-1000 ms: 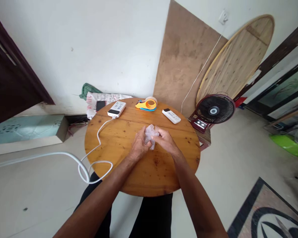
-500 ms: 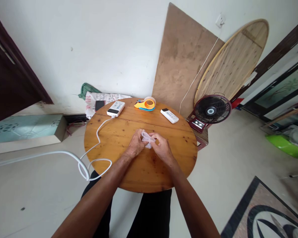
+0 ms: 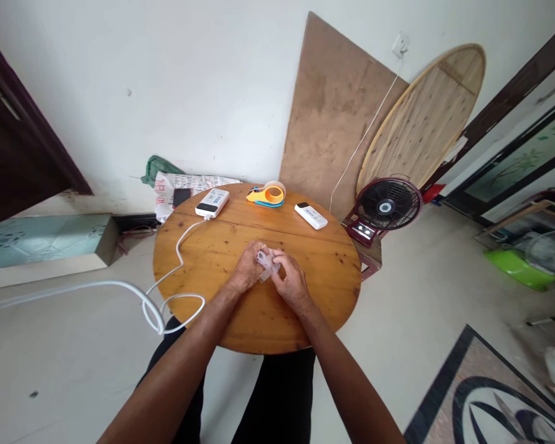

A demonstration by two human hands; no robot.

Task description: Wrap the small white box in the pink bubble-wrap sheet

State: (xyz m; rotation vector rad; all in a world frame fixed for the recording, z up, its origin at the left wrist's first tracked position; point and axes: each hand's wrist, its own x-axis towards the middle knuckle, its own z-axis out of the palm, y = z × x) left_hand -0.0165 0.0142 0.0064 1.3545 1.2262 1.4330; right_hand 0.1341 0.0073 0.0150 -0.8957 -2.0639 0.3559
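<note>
Over the middle of the round wooden table (image 3: 198, 246), both of my hands pinch a small, crumpled piece of translucent, pale plastic (image 3: 268, 263). My left hand (image 3: 250, 266) is closed on its left side, and my right hand (image 3: 291, 280) grips its right side with thumb and fingers. The plastic looks like a thin bag gathered or twisted in the centre, with a loose flap hanging below. Fingers cover part of it. Beyond my hands lie a yellow and blue tape dispenser (image 3: 267, 195) and a white power bank (image 3: 311, 216).
Another white power bank (image 3: 213, 202) sits at the table's back left, with a white cable (image 3: 178, 253) running off the left edge. A dark fan (image 3: 388, 205) stands on a stool at the right. A brown board (image 3: 333, 111) and a round wooden top (image 3: 425, 117) lean on the wall.
My fingers have shifted on the plastic, which is now more bunched and its loop smaller. The whole view has moved slightly; the things on the table stay in place.
</note>
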